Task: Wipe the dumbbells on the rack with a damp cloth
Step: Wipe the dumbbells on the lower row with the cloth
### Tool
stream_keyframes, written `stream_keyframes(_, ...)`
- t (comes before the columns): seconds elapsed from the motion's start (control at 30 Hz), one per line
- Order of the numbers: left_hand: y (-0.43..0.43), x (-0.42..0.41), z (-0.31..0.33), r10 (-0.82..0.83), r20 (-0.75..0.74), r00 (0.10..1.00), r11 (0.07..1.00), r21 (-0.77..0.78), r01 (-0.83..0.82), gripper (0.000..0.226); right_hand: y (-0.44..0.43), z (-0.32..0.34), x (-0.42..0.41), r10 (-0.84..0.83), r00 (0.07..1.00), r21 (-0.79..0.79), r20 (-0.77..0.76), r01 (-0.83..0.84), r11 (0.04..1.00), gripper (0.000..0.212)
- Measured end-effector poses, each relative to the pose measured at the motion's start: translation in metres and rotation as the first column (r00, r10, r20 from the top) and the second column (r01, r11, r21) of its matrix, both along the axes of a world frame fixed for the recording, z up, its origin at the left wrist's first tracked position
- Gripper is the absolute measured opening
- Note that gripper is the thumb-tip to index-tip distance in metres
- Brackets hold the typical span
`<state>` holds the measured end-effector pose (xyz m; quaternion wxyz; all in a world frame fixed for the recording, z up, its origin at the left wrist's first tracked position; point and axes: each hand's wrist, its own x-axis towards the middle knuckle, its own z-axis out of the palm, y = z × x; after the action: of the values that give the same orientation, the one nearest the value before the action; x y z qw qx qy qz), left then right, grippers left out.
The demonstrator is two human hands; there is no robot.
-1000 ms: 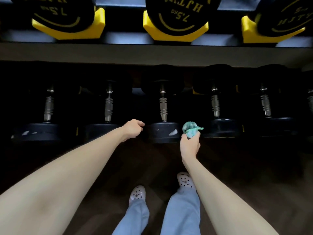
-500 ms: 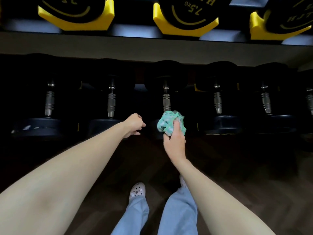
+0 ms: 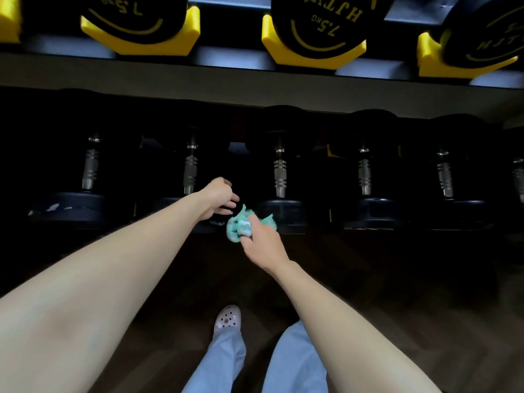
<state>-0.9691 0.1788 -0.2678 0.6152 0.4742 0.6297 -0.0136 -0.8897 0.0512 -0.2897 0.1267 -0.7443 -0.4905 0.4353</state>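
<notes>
Head view: the right hand [image 3: 266,249] pinches a bunched teal cloth [image 3: 241,226] between thumb and fingers, in front of the lower shelf, between the near ends of the second dumbbell [image 3: 190,171] and the third dumbbell [image 3: 280,211]. The left hand [image 3: 218,197] hangs just beside the cloth with its fingers loosely curled, holding nothing that shows.

Wadded this tightly, the cloth likely touches only a small patch at a time, so parts of a head or a knurled handle could be missed, the more so because the lower shelf is very dark. A hard sideways push might roll a dumbbell off its seat toward the floor [image 3: 397,279], where a soft shoe [image 3: 227,320] stands close below. Water left on the steel handles could make them slippery.

Count: one cloth, two hands. Six dumbbell handles show on the lower shelf, the last cut by the right edge. The upper shelf [image 3: 255,83] carries three dumbbell ends, each in a yellow cradle [image 3: 312,52], with a fourth cradle partly visible at the left edge.
</notes>
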Motion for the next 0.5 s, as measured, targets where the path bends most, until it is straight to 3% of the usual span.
stream_keyframes(0.07, 0.002, -0.001, 0.004, 0.011, 0.006, 1.000, 1.000, 0.005, -0.011, 0.044, -0.002, -0.005, -0.006, -0.119, 0.992, -0.134, -0.046, 0.112, 0.985, 0.024)
stream_keyframes(0.13, 0.005, -0.003, 0.007, 0.015, 0.012, 1.000, 1.000, 0.000, -0.015, 0.044, -0.006, -0.004, -0.003, -0.342, 0.929, -0.234, -0.139, 0.304, 0.923, 0.013)
stream_keyframes(0.17, 0.007, -0.004, 0.006, 0.025, 0.018, 1.000, 1.000, -0.005, -0.025, 0.044, -0.008, 0.000, 0.002, -0.470, 0.852, -0.292, -0.231, 0.400, 0.869, 0.009)
stream_keyframes(0.23, 0.012, -0.007, 0.006, 0.048, 0.027, 0.998, 0.999, -0.021, -0.048, 0.041, -0.008, 0.012, 0.016, -0.671, 0.591, -0.432, -0.449, 0.514, 0.741, 0.007)
stream_keyframes(0.3, 0.013, -0.009, 0.006, 0.082, 0.058, 0.995, 0.996, -0.046, -0.079, 0.039, -0.005, 0.020, 0.032, -0.736, 0.276, -0.526, -0.619, 0.550, 0.649, 0.020)
stream_keyframes(0.33, 0.013, -0.008, 0.008, 0.100, 0.081, 0.992, 0.994, -0.061, -0.095, 0.036, 0.000, 0.022, 0.042, -0.722, 0.163, -0.543, -0.673, 0.553, 0.632, 0.028)
stream_keyframes(0.4, 0.009, -0.004, 0.014, 0.111, 0.143, 0.984, 0.991, -0.095, -0.098, 0.030, 0.009, 0.029, 0.056, -0.691, 0.024, -0.562, -0.722, 0.563, 0.606, 0.038)
stream_keyframes(0.5, 0.007, 0.001, 0.026, 0.099, 0.265, 0.959, 0.971, -0.237, -0.034, 0.042, 0.018, 0.040, 0.074, -0.666, -0.052, -0.575, -0.744, 0.557, 0.598, 0.037)
